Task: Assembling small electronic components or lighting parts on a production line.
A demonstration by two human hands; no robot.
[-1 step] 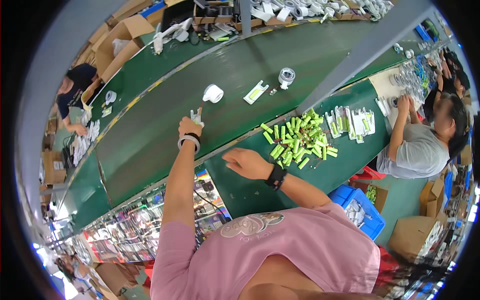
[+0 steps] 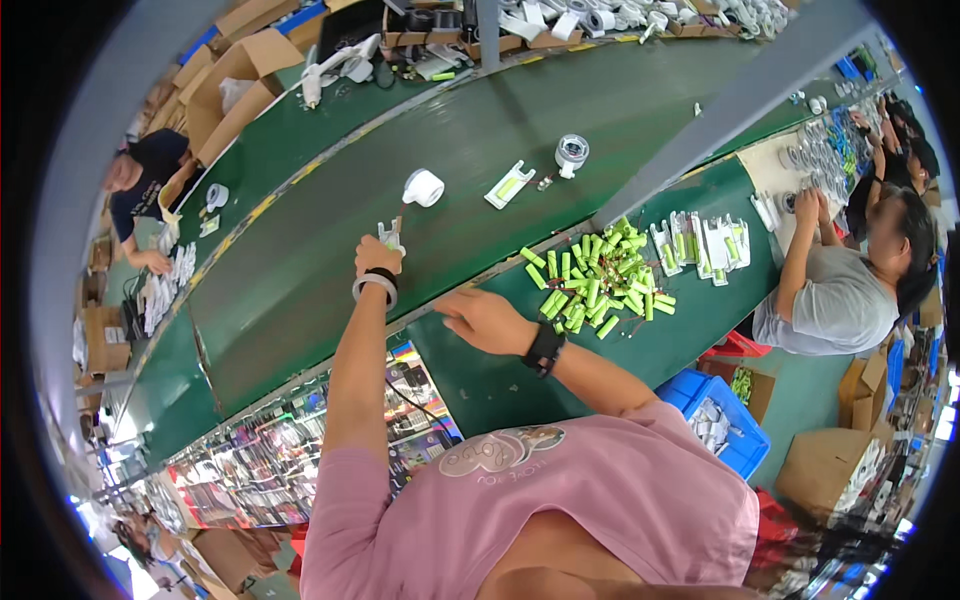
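Over the belt, my left hand (image 2: 378, 258) is closed on a white plastic handle shell (image 2: 392, 236), part of which sticks out past the fingers. Just beyond it lies a round white head piece (image 2: 424, 188), apparently joined to it by a thin wire. My right hand (image 2: 492, 322) hovers by the belt's near edge with its fingers stretched out to the left, nothing visible in it. To its right is a heap of green-wrapped battery cells (image 2: 600, 275) with thin wires. Farther along the belt lie another white shell with a green cell (image 2: 510, 185) and a round grey-and-white head (image 2: 571, 152).
White shells with green cells (image 2: 700, 245) lie right of the heap. A grey metal post (image 2: 730, 110) slants across the belt. A blue crate (image 2: 740, 440) stands low at right. Co-workers sit at right (image 2: 840, 290) and far left (image 2: 150, 185). Boxed white parts (image 2: 560, 22) line the far side.
My right hand has moved slightly left, and its fingers have stretched out. The left hand stays nearly in place, holding the white shell.
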